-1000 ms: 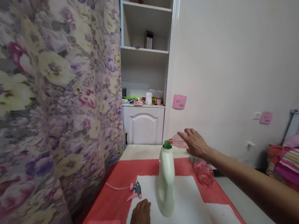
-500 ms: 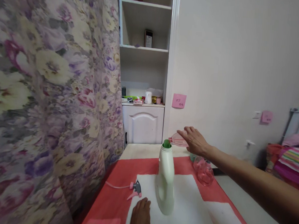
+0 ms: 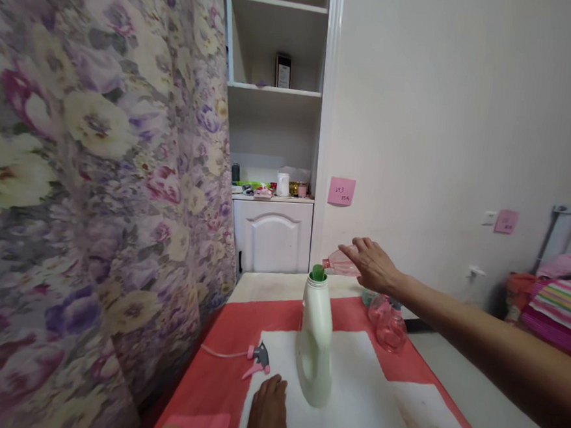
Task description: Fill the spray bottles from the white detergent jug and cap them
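Observation:
My right hand [image 3: 372, 264] is wrapped round a clear pink bottle [image 3: 341, 263], tipped on its side with its mouth pointing left. That mouth is beside the green spout [image 3: 318, 272] at the top of a tall pale green jug [image 3: 316, 346]. The jug stands upright on a white sheet. Below and left of it, my left hand [image 3: 268, 411] lies on the sheet with nothing in it, fingers stretched out. A grey and pink spray head [image 3: 258, 357] with a thin tube lies left of the jug, across the sheet's edge.
Several clear bottles, among them a pink one [image 3: 391, 330], stand on the red cloth [image 3: 223, 327] at the right. White shelves [image 3: 274, 90] with small items are behind the table. A floral curtain [image 3: 91, 194] hangs at the left.
The camera view has shifted very slightly. Both hands, the tipped bottle and the jug keep nearly the same places relative to each other.

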`<state>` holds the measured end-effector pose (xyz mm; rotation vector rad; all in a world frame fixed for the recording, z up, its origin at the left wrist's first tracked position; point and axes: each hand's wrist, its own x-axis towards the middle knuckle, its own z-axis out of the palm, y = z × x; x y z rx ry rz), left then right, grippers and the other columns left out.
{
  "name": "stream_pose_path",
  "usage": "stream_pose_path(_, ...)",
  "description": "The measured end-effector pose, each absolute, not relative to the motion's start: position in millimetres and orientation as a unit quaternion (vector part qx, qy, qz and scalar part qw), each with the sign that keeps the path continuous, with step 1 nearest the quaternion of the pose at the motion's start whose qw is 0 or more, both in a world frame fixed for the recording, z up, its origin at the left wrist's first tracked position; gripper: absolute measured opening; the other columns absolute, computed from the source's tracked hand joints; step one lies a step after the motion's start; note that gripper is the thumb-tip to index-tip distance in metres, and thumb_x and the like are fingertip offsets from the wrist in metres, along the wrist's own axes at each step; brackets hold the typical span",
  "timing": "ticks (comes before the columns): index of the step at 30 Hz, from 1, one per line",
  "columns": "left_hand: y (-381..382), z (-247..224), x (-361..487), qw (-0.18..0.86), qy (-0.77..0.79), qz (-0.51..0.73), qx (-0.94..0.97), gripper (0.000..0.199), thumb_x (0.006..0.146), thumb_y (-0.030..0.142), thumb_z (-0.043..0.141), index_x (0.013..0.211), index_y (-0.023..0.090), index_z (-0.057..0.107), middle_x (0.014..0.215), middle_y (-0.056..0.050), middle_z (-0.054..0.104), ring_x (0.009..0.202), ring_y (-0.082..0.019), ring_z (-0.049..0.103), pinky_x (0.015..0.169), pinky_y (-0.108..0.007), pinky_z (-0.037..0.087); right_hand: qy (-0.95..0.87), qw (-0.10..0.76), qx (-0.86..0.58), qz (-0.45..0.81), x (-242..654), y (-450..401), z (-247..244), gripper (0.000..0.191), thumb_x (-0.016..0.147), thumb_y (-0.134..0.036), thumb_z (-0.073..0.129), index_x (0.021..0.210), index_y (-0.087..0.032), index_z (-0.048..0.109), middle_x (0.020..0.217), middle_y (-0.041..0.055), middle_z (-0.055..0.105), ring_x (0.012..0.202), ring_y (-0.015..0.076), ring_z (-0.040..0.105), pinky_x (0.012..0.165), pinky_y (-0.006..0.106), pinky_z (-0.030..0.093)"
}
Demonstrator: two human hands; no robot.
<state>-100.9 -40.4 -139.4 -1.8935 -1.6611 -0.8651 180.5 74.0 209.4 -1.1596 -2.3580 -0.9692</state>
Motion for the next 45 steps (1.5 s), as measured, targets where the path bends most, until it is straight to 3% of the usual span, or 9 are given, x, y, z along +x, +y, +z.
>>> stream_pose_path(26, -37.6, -144.9, -102.2, 0.274, -0.596, -0.305, -0.69, 0.042, 0.086, 0.002, 0.035, 0.105, 0.02, 0.068, 0.109, -0.006, 0.072, 0.104, -0.021, 0.063, 0.092, -0.037, 0.047, -0.83, 0.153, -0.397, -0.359, 179.8, 72.3, 214.2, 0.076, 0.063, 0.001, 0.058, 0.133, -0.023, 0.044, 0.119, 0.0132, 0.053, 0.102, 0.028, 0.047, 0.083, 0.036, 0.036)
stream_pose_path(35, -43.8, -134.0, -99.8, 0.236, -0.599, -0.324, -0.693, 0.033, 0.091, 0.014, 0.038, 0.107, 0.02, 0.066, 0.109, -0.009, 0.071, 0.105, -0.022, 0.063, 0.094, -0.037, 0.048, -0.833, 0.15, -0.39, -0.362, 174.8, 70.6, 215.4, 0.074, 0.064, 0.003, 0.055, 0.133, -0.022, 0.045, 0.118, 0.0131, 0.053, 0.102, 0.0282, 0.047, 0.084, 0.037, 0.036)
stream_pose_path(45, -43.1, -139.9, -100.5, 0.264, -0.591, -0.326, -0.689, 0.038, 0.087, 0.009, 0.036, 0.109, 0.021, 0.065, 0.107, -0.008, 0.072, 0.105, -0.022, 0.063, 0.094, -0.038, 0.049, -0.836, 0.146, -0.378, -0.369, 173.8, 72.0, 217.4, 0.074, 0.066, 0.004, 0.056, 0.134, -0.022, 0.044, 0.121, 0.0133, 0.052, 0.104, 0.0284, 0.046, 0.087, 0.037, 0.035)
